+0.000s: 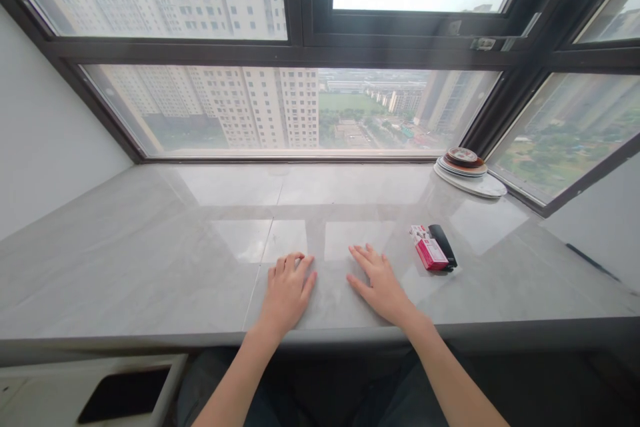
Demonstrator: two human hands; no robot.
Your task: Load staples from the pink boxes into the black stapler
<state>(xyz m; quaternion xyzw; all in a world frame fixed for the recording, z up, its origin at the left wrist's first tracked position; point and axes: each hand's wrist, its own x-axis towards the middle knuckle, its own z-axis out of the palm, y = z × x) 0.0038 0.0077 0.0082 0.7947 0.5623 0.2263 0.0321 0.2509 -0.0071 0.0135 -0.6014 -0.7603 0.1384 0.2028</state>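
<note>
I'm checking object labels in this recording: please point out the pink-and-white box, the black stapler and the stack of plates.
Pink-and-white box (pixel 431 252): head view, on its pink part.
Black stapler (pixel 443 243): head view, middle of its upper side.
Stack of plates (pixel 468 171): head view, on rims midway up.

Smooth, glossy, stone-like sill (pixel 150 267); paper-card box (pixel 430 253); plastic-looking stapler (pixel 444 244); smooth, shiny plates (pixel 465 168); matt, metal-looking window frame (pixel 180 52); clear glass panes (pixel 200 107).

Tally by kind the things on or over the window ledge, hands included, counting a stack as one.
Hands: 2 (left hand, right hand)
Black stapler-like object: 1
Stack of plate-like discs: 1
Total: 4
Not counted: red-and-white packaging; I cannot tell whether it is one box or two.
</note>
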